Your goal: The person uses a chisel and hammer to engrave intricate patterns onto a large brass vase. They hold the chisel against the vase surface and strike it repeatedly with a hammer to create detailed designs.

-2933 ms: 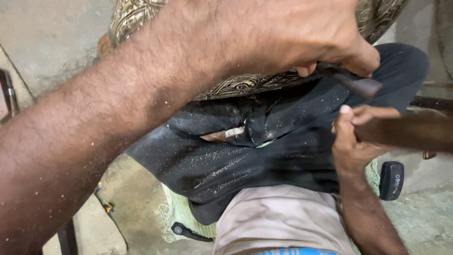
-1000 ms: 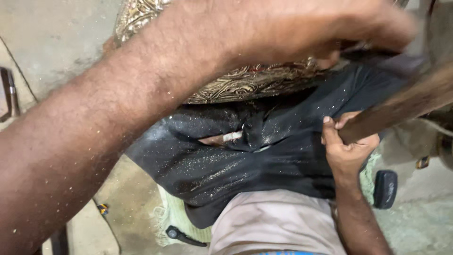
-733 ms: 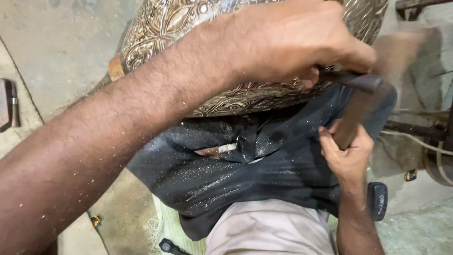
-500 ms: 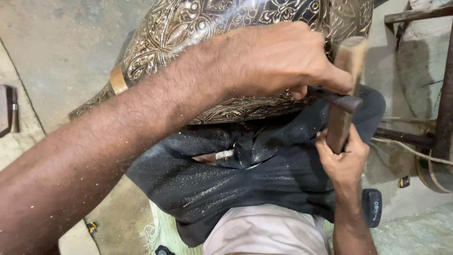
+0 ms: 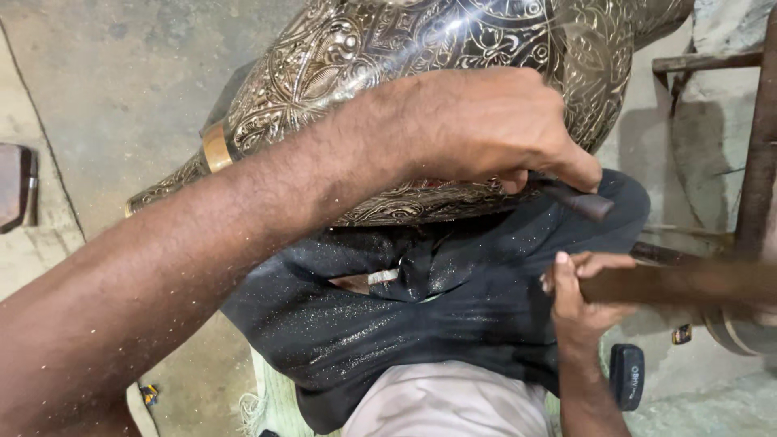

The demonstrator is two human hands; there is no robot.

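Note:
A large engraved brass vessel (image 5: 421,48) lies across my lap on a dark, glittery cloth (image 5: 421,324). My left hand (image 5: 477,129) reaches over it from the left and pinches a short dark chisel (image 5: 579,201) against the vessel's lower side. My right hand (image 5: 583,303) sits lower right, closed around the wooden handle of a hammer (image 5: 688,283), which points right and is blurred. A small metal tool (image 5: 364,282) lies in the folds of the cloth.
A rusty metal frame (image 5: 753,146) stands at the right edge. A black phone (image 5: 627,376) lies on the concrete floor by my right wrist. A dark object (image 5: 16,186) sits at the far left.
The hammer has swung down from upright beside the chisel to lying level, pointing right. The view has shifted, showing more of the vessel. The left hand keeps the chisel on the vessel.

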